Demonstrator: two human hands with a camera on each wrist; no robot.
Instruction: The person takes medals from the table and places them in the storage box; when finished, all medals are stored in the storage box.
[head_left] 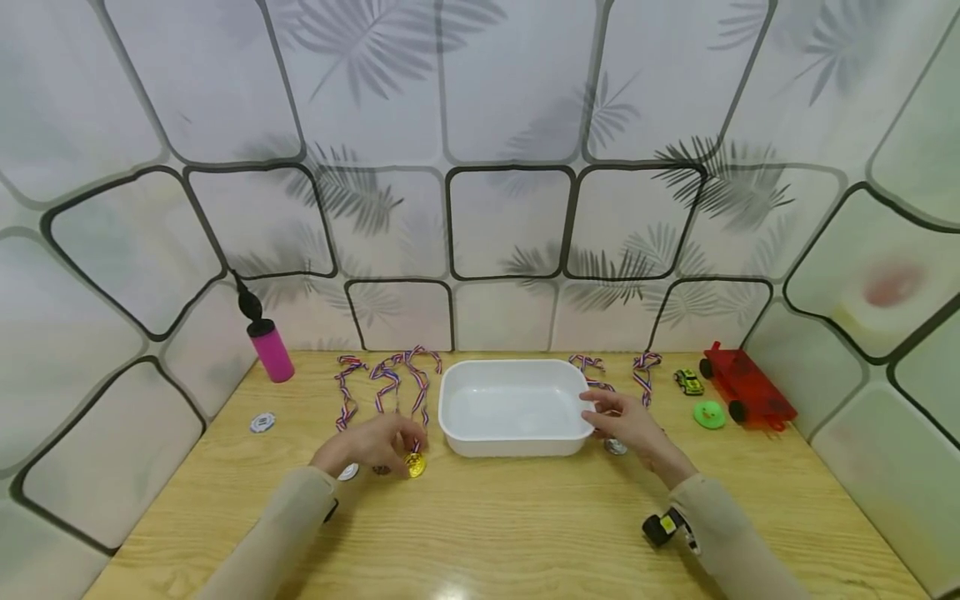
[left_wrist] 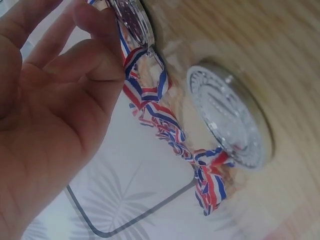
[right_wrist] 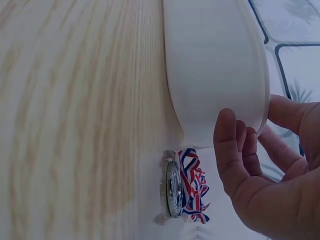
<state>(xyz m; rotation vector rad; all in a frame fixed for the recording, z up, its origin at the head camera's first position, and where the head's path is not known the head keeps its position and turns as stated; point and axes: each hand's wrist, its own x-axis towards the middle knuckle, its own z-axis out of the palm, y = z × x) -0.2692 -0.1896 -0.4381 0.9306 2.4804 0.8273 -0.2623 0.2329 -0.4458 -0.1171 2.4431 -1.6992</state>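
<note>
My left hand [head_left: 378,442], fingers bent, is at a gold medal [head_left: 415,465] on a striped ribbon; its thumb and fingertips meet the medal's edge, and whether they pinch it cannot be told. Beside it lie a dark bronze-coloured medal [head_left: 381,470] and a silver medal [left_wrist: 227,117], partly under the hand. With thumb and fingers on either side of its rim, my right hand [head_left: 626,425] grips the right end of a white plastic basin [head_left: 517,447]. Another silver medal [right_wrist: 173,187] with red, white and blue ribbon sits just below that hand.
Toward the right are a yellow toy car [head_left: 688,382], a green rubber duck [head_left: 708,414] and a red toy cart [head_left: 746,387]. At left stand a pink hand pump [head_left: 273,354] and a round white badge [head_left: 262,422]. A patterned curtain [head_left: 502,225] closes off the table's back.
</note>
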